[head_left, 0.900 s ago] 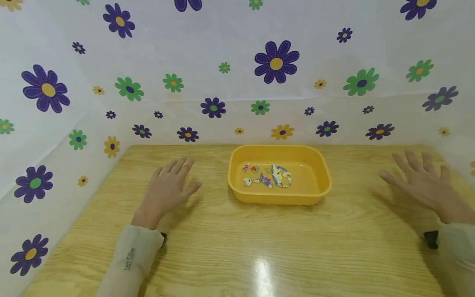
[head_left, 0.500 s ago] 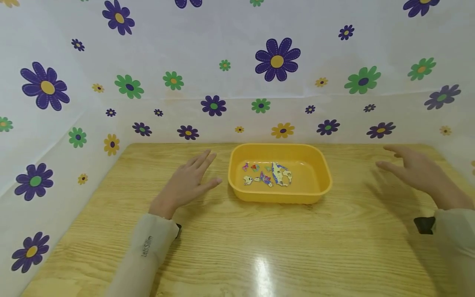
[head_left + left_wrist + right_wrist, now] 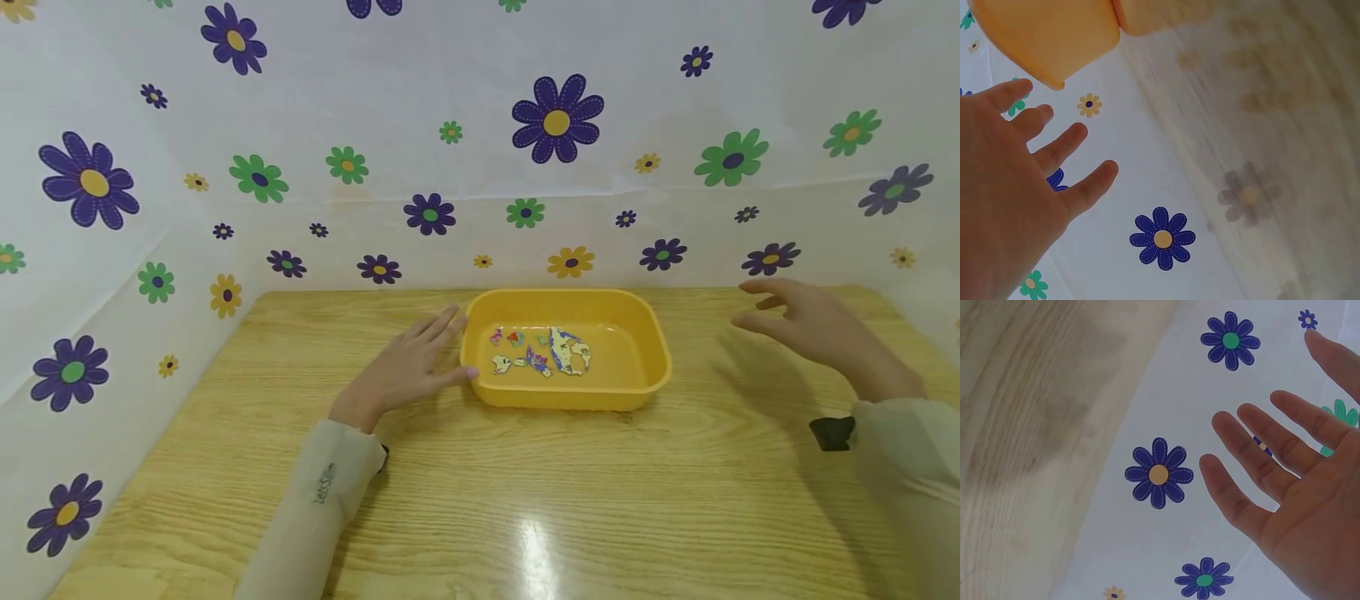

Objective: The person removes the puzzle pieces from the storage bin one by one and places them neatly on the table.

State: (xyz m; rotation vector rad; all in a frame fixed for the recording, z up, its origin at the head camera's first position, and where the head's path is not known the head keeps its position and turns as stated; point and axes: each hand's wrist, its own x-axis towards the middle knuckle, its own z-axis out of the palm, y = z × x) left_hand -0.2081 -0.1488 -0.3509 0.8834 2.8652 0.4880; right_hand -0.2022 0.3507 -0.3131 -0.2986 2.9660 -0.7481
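A yellow plastic tub (image 3: 630,400) stands at the back middle of the table. Several small flat cut-out pieces lie on its floor, the largest a cream and blue curved piece (image 3: 561,350). My left hand (image 3: 408,362) is at the tub's left end, fingers spread and thumb by the rim; whether it touches cannot be told. In the left wrist view the left hand (image 3: 1035,156) shows loosely extended fingers below the tub (image 3: 1054,37). To the right of the tub, apart from it, my right hand (image 3: 813,325) hovers over the table with nothing in it.
The table (image 3: 465,492) has a pale wood grain and reflects light near the front. A white sheet (image 3: 375,100) printed with flowers hangs along its back and sides. A black strap (image 3: 832,433) sits at the right wrist.
My left hand has moved rightward to the tub's left end. My right hand has come leftward toward the tub and turned more side-on. The tub and pieces have stayed put.
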